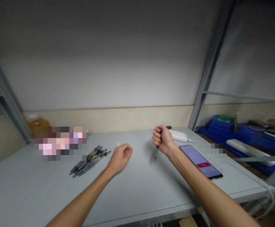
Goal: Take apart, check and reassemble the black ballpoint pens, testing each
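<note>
My right hand is closed in a fist around a pen, raised over the table. The pen's tip points down below the fist. On the grey table, my left hand rests with its fingers curled in toward the thumb. Nothing shows inside that curl. Just left of it lies a loose pile of several pens with dark and clear barrels.
A phone with a lit screen lies beside my right forearm. Behind it are a white power strip and a small dark object. Blurred-out items stand at the back left. Metal posts frame the table; blue bins sit beyond its right edge.
</note>
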{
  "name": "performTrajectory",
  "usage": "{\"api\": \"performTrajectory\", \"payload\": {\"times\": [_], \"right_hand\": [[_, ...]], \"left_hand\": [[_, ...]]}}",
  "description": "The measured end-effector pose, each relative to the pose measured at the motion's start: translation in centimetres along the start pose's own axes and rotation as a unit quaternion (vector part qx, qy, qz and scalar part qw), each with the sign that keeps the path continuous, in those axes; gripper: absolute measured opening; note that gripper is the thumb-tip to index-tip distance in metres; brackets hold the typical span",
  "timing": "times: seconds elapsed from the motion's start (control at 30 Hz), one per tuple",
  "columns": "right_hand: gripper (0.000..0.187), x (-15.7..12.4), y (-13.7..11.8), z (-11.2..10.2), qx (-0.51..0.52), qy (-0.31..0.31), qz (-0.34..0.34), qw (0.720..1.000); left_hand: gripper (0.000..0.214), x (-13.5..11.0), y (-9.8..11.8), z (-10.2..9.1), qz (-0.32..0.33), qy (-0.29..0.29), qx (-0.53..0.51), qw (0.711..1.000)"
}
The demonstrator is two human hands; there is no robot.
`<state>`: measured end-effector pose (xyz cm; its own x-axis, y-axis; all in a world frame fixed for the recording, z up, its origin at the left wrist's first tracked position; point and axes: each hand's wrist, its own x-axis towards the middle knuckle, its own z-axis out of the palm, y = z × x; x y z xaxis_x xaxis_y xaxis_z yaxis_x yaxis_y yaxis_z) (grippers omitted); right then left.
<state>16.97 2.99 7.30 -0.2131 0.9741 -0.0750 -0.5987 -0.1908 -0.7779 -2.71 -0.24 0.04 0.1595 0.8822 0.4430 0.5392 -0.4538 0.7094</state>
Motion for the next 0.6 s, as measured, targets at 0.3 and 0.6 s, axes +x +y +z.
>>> {"api": "performTrajectory", "payload": {"times": [0.3,0.6], "right_hand": [[0.016,0.03,-0.04,-0.36,0.006,-0.056,0.029,0.998],[0.025,-0.21,0.1,-0.47,0.026,-0.064,0.032,0.997]], "left_hand": [[0.018,-0.15,-0.31,0.16,0.015,-0.022,0.015,1.0],[0.017,-0.28,-0.35,0.3,0.033,-0.049,0.033,0.998]]}}
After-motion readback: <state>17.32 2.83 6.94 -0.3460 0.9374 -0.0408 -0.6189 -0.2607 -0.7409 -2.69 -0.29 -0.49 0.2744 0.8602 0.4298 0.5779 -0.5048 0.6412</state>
